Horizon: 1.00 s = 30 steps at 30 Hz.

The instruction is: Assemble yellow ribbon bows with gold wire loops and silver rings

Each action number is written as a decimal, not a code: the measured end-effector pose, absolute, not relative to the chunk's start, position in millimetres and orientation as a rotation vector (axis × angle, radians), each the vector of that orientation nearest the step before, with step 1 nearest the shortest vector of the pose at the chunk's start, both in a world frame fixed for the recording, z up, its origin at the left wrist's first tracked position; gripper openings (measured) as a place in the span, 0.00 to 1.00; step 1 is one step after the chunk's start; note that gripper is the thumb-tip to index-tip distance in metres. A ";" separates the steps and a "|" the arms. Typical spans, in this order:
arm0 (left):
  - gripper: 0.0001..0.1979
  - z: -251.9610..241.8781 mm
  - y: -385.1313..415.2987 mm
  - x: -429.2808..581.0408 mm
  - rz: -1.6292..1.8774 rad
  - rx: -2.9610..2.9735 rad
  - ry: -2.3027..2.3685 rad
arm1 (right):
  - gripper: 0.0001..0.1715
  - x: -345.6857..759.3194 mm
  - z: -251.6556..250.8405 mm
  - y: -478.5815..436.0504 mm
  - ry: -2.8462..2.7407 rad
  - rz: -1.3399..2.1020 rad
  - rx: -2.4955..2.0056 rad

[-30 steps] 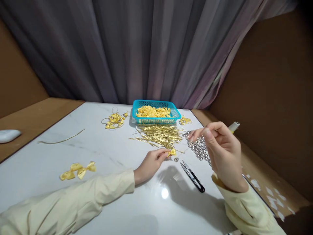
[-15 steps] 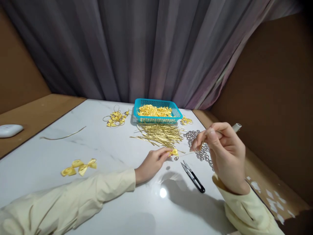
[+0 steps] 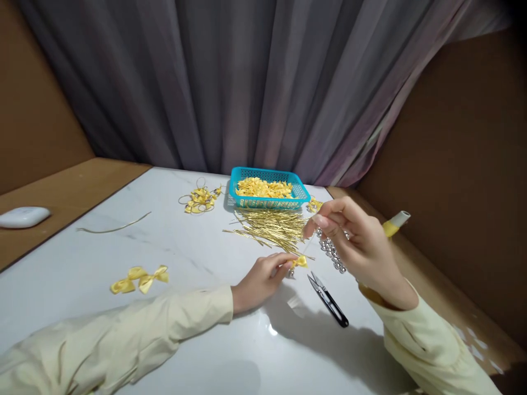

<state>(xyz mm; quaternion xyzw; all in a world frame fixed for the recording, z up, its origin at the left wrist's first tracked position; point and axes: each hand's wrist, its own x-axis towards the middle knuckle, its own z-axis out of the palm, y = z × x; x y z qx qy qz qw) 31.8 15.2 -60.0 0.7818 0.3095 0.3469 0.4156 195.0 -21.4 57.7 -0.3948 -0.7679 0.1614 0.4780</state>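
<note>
My left hand [image 3: 263,280] is closed, pinching a small yellow ribbon bow [image 3: 302,261] at its fingertips. A silver bell [image 3: 291,272] hangs just under the bow. A thin pale thread [image 3: 308,244] runs up from the bow to my right hand [image 3: 358,241], whose thumb and finger are pinched on it. Behind the right hand sticks out a white tube with yellow on it [image 3: 397,224]; how it is held is hidden. Black thread snips [image 3: 328,299] lie on the table below the hands, blades slightly apart.
A blue basket [image 3: 269,206] of yellow bows stands at the back, golden wire ties [image 3: 269,227] before it. Silver bells [image 3: 329,249] lie partly behind my right hand. Finished-looking bows with loops [image 3: 200,200], two loose bows [image 3: 140,278] and one wire tie [image 3: 115,227] lie leftward.
My right hand has moved left and up, turning, so the thread now rises more steeply from the bow. More of the yellow on the white tube shows. The view has shifted slightly.
</note>
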 end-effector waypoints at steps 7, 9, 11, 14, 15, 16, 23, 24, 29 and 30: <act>0.13 -54.9 11.2 35.1 0.843 1.601 0.633 | 0.05 193.0 60.4 -16.4 -1.874 0.456 -0.975; 0.11 -53.1 10.5 37.2 0.806 1.501 0.629 | 0.06 193.2 58.7 -11.4 -1.853 0.490 -0.964; 0.10 -50.5 10.5 38.2 0.756 1.451 0.629 | 0.06 194.7 56.6 -5.9 -1.834 0.523 -0.956; 0.09 -46.2 12.1 36.9 0.729 1.390 0.590 | 0.08 199.3 54.1 0.6 -1.799 0.573 -0.950; 0.09 -45.1 12.9 36.0 0.725 1.373 0.566 | 0.08 201.3 53.7 1.7 -1.781 0.590 -0.945; 0.09 -44.4 13.7 35.1 0.721 1.362 0.546 | 0.08 203.4 53.6 2.4 -1.762 0.606 -0.942; 0.10 -47.9 15.3 34.9 0.637 1.317 0.567 | 0.11 216.0 58.4 0.0 -1.650 0.603 -0.992; 0.10 -48.6 15.1 35.8 0.639 1.319 0.576 | 0.11 216.9 59.5 -0.2 -1.638 0.598 -0.997; 0.09 -48.7 14.2 39.1 0.633 1.349 0.606 | 0.11 219.0 65.9 -0.4 -1.583 0.640 -0.966; 0.09 -48.4 14.2 39.4 0.633 1.357 0.609 | 0.10 219.6 67.2 -0.4 -1.567 0.647 -0.952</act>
